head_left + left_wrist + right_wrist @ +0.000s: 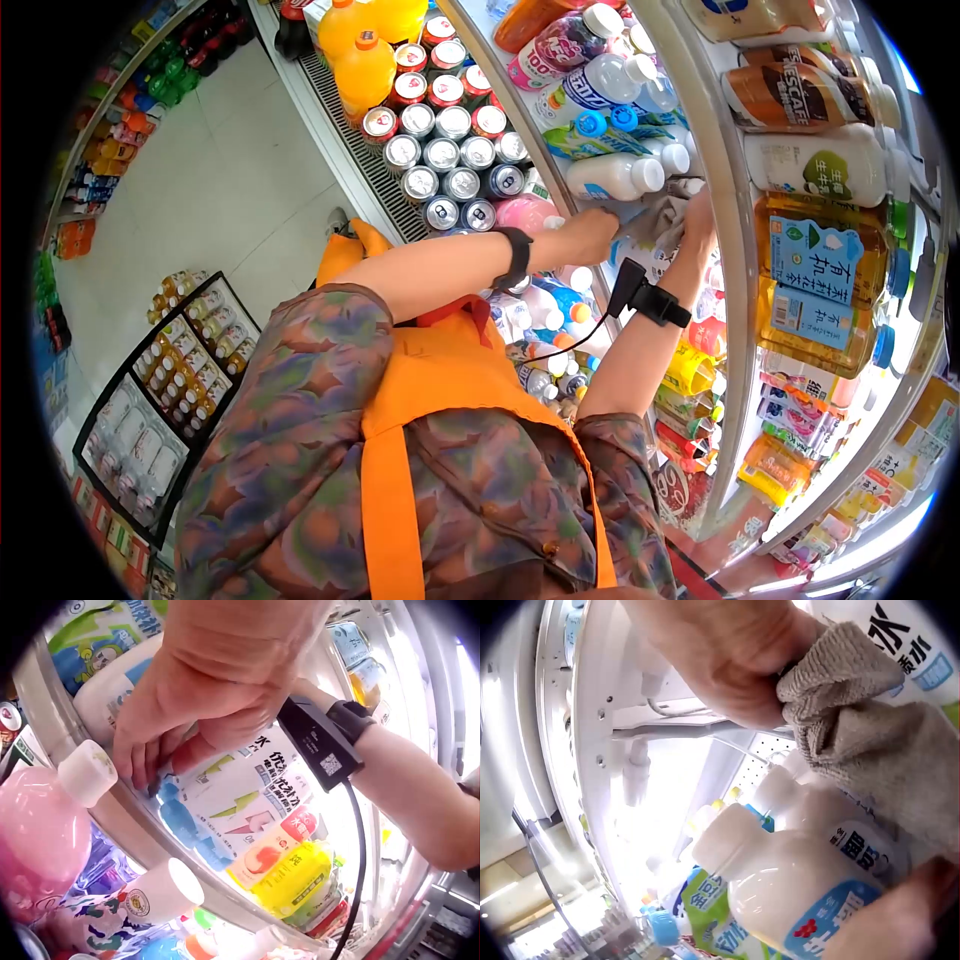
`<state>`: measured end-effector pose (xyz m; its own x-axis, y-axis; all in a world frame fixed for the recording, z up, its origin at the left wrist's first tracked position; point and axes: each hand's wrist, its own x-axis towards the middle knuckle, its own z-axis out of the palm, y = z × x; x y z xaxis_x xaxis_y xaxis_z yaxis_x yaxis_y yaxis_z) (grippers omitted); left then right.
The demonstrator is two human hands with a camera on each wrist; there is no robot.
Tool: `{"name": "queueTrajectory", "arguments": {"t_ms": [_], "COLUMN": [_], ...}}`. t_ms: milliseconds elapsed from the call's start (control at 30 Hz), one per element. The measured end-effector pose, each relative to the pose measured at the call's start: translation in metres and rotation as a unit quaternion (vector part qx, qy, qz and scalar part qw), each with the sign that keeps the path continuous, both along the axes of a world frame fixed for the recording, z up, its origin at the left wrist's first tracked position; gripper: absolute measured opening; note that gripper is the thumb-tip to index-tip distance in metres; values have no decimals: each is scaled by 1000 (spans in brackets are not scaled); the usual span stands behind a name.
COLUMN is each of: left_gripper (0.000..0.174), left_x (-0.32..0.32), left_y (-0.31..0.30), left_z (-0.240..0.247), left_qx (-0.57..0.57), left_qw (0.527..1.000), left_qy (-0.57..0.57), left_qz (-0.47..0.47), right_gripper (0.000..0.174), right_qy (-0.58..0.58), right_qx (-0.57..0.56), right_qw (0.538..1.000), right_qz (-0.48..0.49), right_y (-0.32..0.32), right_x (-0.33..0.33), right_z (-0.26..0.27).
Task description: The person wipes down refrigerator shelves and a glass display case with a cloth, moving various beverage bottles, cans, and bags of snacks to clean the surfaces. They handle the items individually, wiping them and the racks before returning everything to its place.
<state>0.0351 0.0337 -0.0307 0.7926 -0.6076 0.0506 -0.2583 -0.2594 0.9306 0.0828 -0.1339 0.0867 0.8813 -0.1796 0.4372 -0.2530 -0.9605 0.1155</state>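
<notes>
My right hand (700, 225) grips a crumpled grey-brown cloth (847, 697) inside the drinks shelf. The cloth hangs down beside white milk-drink bottles (787, 870) with blue labels. Close by, at the shelf's front edge, is my left hand (217, 697), its fingers bent downward. A small grey bit shows at its fingertips; I cannot tell whether they pinch it. It overlaps a white bottle (105, 697) in the left wrist view. Beside it stand white-labelled water bottles (240, 799) with blue lower ends. The right wrist view has the left hand blurred at the lower right.
Below the shelf stand drink cans (440, 155), orange juice bottles (362, 75) and a pink bottle (45, 832). Another shelf of bottles (815, 270) rises at the right. A cable (358, 877) hangs from the right wrist's camera. Bottle crates (180, 370) rest on the floor at left.
</notes>
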Motion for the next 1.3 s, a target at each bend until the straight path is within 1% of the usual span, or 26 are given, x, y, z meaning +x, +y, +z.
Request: {"name": "queueTrajectory", "arguments": {"t_ms": [33, 100, 133, 167, 233, 300, 400, 433, 467, 533, 567, 667, 700, 733, 800, 867, 900, 933, 1000, 1033, 1100, 1167, 1200, 1233, 1267, 1300], "left_gripper": [20, 23, 22, 20, 19, 18, 16, 14, 11, 10, 10, 11, 12, 14, 17, 21, 23, 24, 25, 27, 28, 29, 30, 29, 28, 28], "left_x": [1, 0, 0, 3, 5, 9, 20, 20, 21, 22, 24, 24, 22, 21, 20, 23, 27, 32, 39, 47, 58, 79, 89, 102, 115, 127], "left_y": [8, 26, 35, 40, 47, 53, 50, 49, 48, 51, 54, 61, 65, 75, 89, 107, 122, 129, 150, 163, 198, 246, 271, 292, 311, 328], "left_z": [1, 6, 18, 20, 26, 32, 20, 16, 11, 12, 11, 12, 16, 21, 23, 27, 36, 37, 34, 29, 29, 42, 49, 53, 55, 53], "left_qx": [-5, -11, 22, 39, 57, 68, 49, 29, -1, -12, -14, 4, 16, 16, -10, -77, -73, -53, -110, -123, -72, -45, -44, -40, -36, -70], "left_qw": [1000, 997, 993, 989, 984, 982, 978, 980, 980, 980, 976, 985, 987, 988, 992, 991, 992, 996, 992, 990, 997, 997, 995, 992, 988, 982], "left_qy": [-7, -40, -67, -94, -135, -148, -190, -181, -186, -183, -210, -175, -160, -153, -124, -105, -86, -50, -4, -8, 25, 32, 31, 10, -11, -26], "left_qz": [22, 69, 98, 104, 105, 91, 67, 71, 77, 71, 57, 10, 11, -2, -23, -38, -52, -58, -63, -67, -12, 49, 81, 115, 150, 173], "right_gripper": [31, 34, 35, 38, 45, 52, 55, 59, 56, 49, 47, 47, 49, 51, 55, 54, 47, 34, 24, 19, 20, 20, 19, 16, 14, 13], "right_qy": [13, 0, -8, -9, -6, -3, -46, -16, -19, -36, -51, -82, -86, -91, -123, -157, -149, -190, -163, -153, -70, -99, -132, -172, -168, -180], "right_qx": [-34, 37, 73, 117, 203, 217, 218, 245, 208, 216, 208, 229, 231, 218, 132, 201, 227, 301, 452, 486, 470, 466, 434, 370, 349, 261], "right_qw": [999, 999, 997, 992, 973, 968, 972, 966, 976, 974, 976, 970, 968, 971, 981, 964, 957, 931, 877, 860, 877, 876, 886, 900, 904, 920], "right_qz": [-4, -12, -13, -45, -111, -122, -73, -85, -65, -63, -32, -20, -38, -41, -70, -82, -101, -79, -25, 28, 73, 79, 96, 151, 180, 232], "right_y": [-3, -4, 6, 18, 75, 102, 117, 120, 118, 132, 130, 131, 136, 137, 153, 182, 185, 199, 221, 236, 261, 294, 311, 327, 344, 355], "right_x": [5, 3, 1, -3, -22, -39, -64, -71, -75, -82, -83, -89, -91, -94, -103, -115, -121, -123, -112, -96, -57, -14, 9, 34, 56, 80], "right_z": [-4, -7, 0, 4, 31, 40, 40, 45, 42, 42, 36, 33, 33, 30, 24, 40, 44, 45, 38, 29, 16, 11, 13, 17, 22, 23]}}
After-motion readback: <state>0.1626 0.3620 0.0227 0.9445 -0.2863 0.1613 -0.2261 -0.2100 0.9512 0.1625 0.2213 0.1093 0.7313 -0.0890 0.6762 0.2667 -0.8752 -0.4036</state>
